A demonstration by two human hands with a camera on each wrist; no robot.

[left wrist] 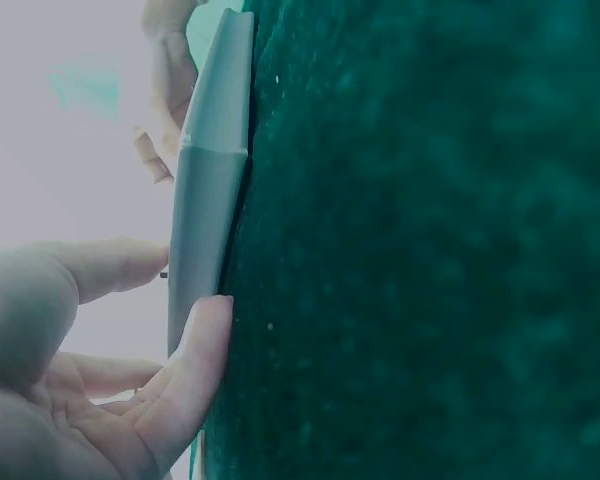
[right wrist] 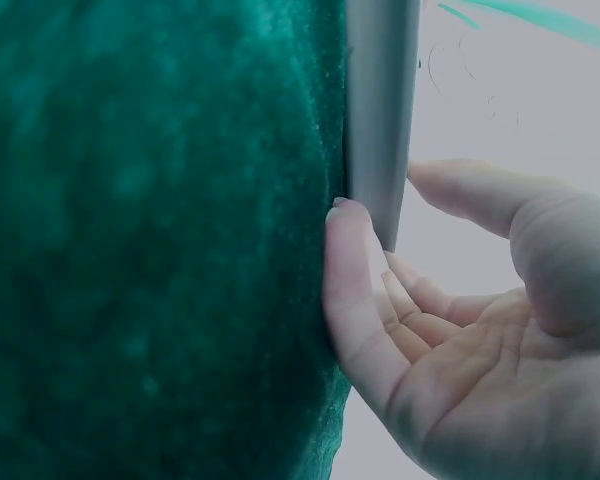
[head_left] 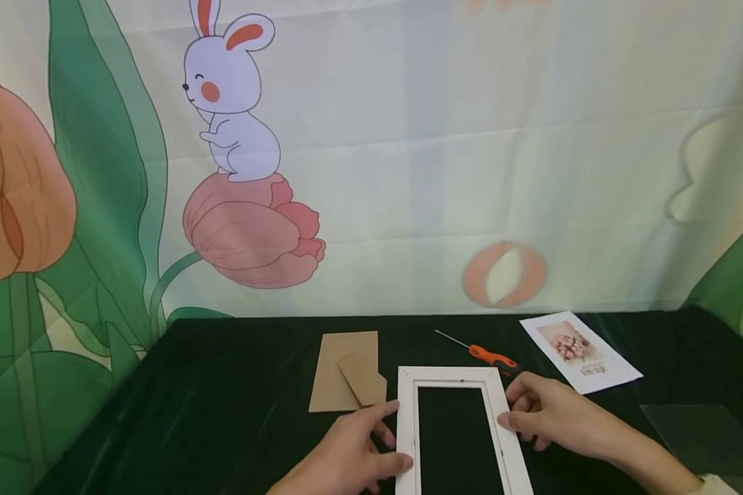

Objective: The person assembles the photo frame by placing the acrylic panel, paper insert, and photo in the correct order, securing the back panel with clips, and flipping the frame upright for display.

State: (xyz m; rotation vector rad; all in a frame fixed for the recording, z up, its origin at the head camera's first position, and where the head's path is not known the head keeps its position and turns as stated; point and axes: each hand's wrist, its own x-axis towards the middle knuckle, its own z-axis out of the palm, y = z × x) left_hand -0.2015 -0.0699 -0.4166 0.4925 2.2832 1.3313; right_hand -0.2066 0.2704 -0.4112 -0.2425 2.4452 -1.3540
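- Got a white frame (head_left: 448,373) right down at the dark green cloth (head_left: 241,399), near side, a bit right of centre, near end cut off in the head view.
- Pinching its left side with the left hand (head_left: 356,443): thumb on the top face, other fingers at the outer edge, so clamped on the frame.
- Same deal on its right side with the right hand (head_left: 547,416): thumb on top, fingers curled at the outer edge, clamped on it too.
- Just left of the frame's far end: a brown board (head_left: 331,371) with an angled flap (head_left: 365,381) on top.
- Right by the far right corner: a screwdriver (head_left: 489,355), orange-and-black handle, metal shaft pointing far left.
- Farther right: a white card (head_left: 578,350) with a pink flower picture.
- Over at near right: a clear pane (head_left: 706,433), beside a pale sleeve (head_left: 715,485).
- Behind everything: a printed backdrop (head_left: 371,151), 1 rabbit on a pink tulip.
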